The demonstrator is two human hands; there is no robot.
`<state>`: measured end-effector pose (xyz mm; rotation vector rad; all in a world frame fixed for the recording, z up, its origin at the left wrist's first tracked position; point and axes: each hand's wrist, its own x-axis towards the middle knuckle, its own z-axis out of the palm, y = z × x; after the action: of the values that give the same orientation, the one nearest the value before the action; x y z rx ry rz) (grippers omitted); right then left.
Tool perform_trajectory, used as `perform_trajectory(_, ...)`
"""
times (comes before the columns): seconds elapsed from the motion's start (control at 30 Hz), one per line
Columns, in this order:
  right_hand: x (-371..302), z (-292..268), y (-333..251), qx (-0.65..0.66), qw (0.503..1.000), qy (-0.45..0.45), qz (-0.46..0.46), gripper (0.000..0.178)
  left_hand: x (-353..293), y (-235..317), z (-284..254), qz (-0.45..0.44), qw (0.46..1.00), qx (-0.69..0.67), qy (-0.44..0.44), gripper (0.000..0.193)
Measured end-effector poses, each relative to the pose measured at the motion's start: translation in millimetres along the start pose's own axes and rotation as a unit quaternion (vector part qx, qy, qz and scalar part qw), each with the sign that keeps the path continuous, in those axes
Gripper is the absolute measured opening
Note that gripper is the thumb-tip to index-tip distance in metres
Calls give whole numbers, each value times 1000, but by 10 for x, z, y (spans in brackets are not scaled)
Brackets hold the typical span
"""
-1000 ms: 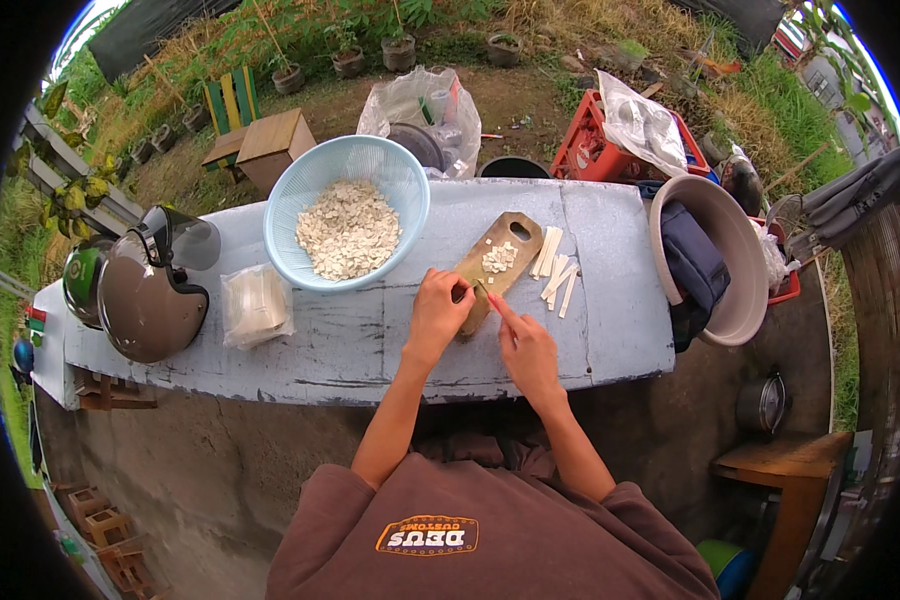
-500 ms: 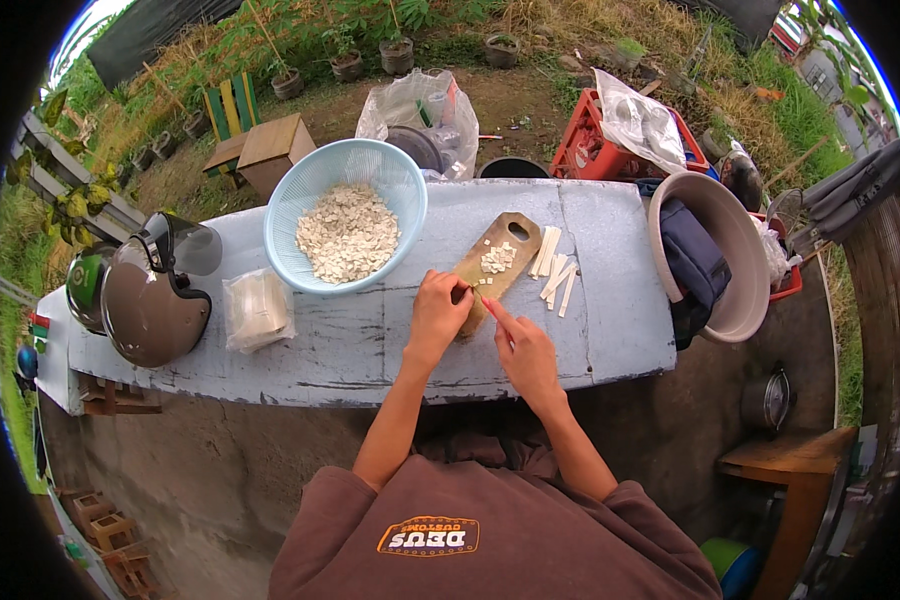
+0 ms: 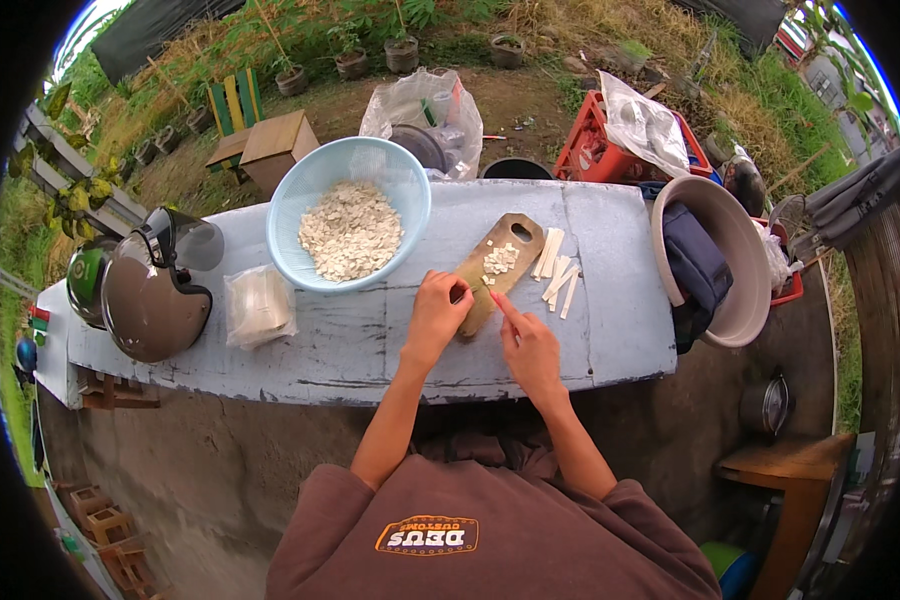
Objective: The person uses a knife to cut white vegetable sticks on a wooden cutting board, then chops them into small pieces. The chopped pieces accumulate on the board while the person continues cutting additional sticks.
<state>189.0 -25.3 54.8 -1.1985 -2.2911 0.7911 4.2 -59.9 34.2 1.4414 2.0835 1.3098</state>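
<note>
My left hand (image 3: 438, 312) is closed at the lower left edge of a wooden cutting board (image 3: 482, 312), its fingertips pinched together; what they hold is hidden. Opposite it, my right hand (image 3: 530, 348) grips a small knife, mostly covered by the fingers, with the forefinger stretched along it toward the board. Small pale cut pieces (image 3: 500, 259) lie in a heap on the board, below its handle hole. Right beside the board are several loose pale strips (image 3: 562, 280). A light blue plastic colander (image 3: 280, 240) at the back left holds a large pile of similar pieces (image 3: 352, 232).
The pale blue table (image 3: 350, 350) also bears a clear bag of pale strips (image 3: 258, 306) and a brown helmet (image 3: 155, 300) at left. A large beige basin (image 3: 745, 300) with a dark cloth bag leans at the right end. Behind stand a red crate (image 3: 582, 140) and a plastic sack (image 3: 460, 120).
The heap of cut pieces on the board has grown slightly toward my hands. My right hand has shifted a little down and to the right; the left stays nearly in place.
</note>
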Motion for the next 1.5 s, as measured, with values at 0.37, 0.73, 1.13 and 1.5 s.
perform_trajectory(0.37, 15, -37, -85, 3, 1000, -6, -11, 47, 48, -37, 118, 14, 998, 22, 56, 9)
perform_trajectory(0.73, -12, 65, -66, -30, 1000, -4, -6, 46, 40, -23, 97, 11, 999, -4, 50, 11)
perform_trajectory(1.13, 9, 24, -30, -20, 1000, 2, 3, 47, -37, 33, 53, -9, 998, 37, 52, 11)
perform_trajectory(1.5, -22, 21, -46, -12, 1000, -6, -11, 48, 25, 80, 61, -10, 996, 77, 39, 11)
